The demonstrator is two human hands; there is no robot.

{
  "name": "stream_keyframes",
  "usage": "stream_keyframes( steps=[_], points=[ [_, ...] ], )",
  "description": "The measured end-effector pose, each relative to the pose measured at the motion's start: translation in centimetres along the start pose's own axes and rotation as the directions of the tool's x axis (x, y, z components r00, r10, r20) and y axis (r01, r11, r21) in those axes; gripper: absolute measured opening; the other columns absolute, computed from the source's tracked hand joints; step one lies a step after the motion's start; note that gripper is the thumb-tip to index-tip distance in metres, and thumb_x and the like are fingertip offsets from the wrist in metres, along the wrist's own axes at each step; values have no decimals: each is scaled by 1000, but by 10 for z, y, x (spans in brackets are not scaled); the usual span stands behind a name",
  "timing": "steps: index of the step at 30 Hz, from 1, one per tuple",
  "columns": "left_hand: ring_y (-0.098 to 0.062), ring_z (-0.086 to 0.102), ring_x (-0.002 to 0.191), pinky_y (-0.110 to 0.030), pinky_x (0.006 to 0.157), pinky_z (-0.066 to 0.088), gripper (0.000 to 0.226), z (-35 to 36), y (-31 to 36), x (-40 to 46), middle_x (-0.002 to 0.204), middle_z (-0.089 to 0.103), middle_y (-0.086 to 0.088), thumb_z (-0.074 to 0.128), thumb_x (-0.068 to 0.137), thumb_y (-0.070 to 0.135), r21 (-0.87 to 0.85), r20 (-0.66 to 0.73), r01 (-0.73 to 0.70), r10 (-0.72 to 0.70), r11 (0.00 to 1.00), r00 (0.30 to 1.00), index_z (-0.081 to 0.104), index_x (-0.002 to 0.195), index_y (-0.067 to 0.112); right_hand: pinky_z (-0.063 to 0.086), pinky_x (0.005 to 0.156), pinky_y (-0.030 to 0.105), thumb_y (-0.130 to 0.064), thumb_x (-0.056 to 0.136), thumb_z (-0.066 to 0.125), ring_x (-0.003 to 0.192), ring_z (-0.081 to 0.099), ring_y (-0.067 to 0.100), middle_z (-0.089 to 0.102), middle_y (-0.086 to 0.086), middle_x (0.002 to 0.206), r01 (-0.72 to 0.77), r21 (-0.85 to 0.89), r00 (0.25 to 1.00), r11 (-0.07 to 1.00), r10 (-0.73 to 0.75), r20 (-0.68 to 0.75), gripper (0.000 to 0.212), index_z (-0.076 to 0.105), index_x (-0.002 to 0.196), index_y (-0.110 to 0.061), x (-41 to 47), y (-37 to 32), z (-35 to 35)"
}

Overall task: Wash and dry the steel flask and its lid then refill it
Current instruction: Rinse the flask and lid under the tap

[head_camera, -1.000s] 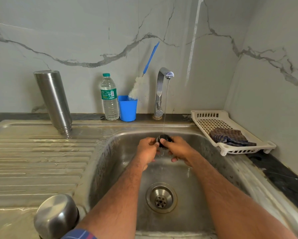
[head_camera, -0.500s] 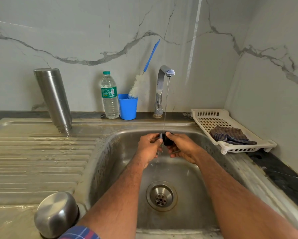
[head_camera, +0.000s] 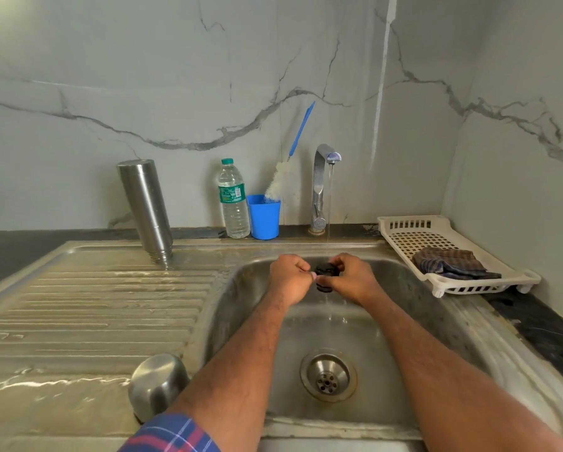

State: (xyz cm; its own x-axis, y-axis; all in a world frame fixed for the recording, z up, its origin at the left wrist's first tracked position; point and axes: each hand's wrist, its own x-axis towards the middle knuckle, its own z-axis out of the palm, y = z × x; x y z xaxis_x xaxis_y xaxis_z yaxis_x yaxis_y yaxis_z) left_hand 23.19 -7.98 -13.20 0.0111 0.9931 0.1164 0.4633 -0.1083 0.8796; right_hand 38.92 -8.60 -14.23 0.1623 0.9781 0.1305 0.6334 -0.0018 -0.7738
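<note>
Under the running tap (head_camera: 326,177), at the sink's (head_camera: 241,308) back wall, left hand (head_camera: 288,278) and right hand (head_camera: 351,276) both grip the black lid (head_camera: 326,276) with curled fingers.

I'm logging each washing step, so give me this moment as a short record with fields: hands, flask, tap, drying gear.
hands: left hand and right hand both grip the small black lid part under the stream
flask: steel flask stands inverted on the drainboard; steel cap near the sink's front edge
tap: faucet running
drying gear: checked cloth in the white tray
</note>
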Motion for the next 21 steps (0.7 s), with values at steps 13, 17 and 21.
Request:
stream_keyframes(
  steps=[13, 17, 21],
  points=[
    [-10, 70, 60, -23, 52, 50, 8, -159, 30, -17, 82, 74, -3, 77, 88, 11, 458, 252, -194, 82, 868, 964, 73, 91, 4, 44, 59, 20, -49, 77, 83, 75, 60, 4, 64, -9, 81, 242, -203, 969, 949, -248, -5, 36, 62, 93, -25, -39, -74, 18],
    [-12, 72, 61, -22, 46, 44, 11, -196, 1, -17, 86, 76, -9, 76, 88, 13, 457, 220, -142, 43, 878, 975, 72, 92, 3, 47, 64, 25, -52, 75, 83, 77, 61, 8, 67, -6, 85, 259, -231, 966, 938, -251, 65, 37, 64, 92, -25, -30, -91, 29],
    [-14, 69, 56, -19, 48, 48, 14, -229, -40, -17, 77, 75, -12, 78, 87, 12, 397, 139, -116, 65, 911, 988, 72, 88, -1, 49, 77, 25, -43, 72, 87, 93, 62, 13, 66, -4, 103, 293, -118, 956, 949, -286, 69, 50, 65, 112, -21, -19, -118, 64]
  ],
)
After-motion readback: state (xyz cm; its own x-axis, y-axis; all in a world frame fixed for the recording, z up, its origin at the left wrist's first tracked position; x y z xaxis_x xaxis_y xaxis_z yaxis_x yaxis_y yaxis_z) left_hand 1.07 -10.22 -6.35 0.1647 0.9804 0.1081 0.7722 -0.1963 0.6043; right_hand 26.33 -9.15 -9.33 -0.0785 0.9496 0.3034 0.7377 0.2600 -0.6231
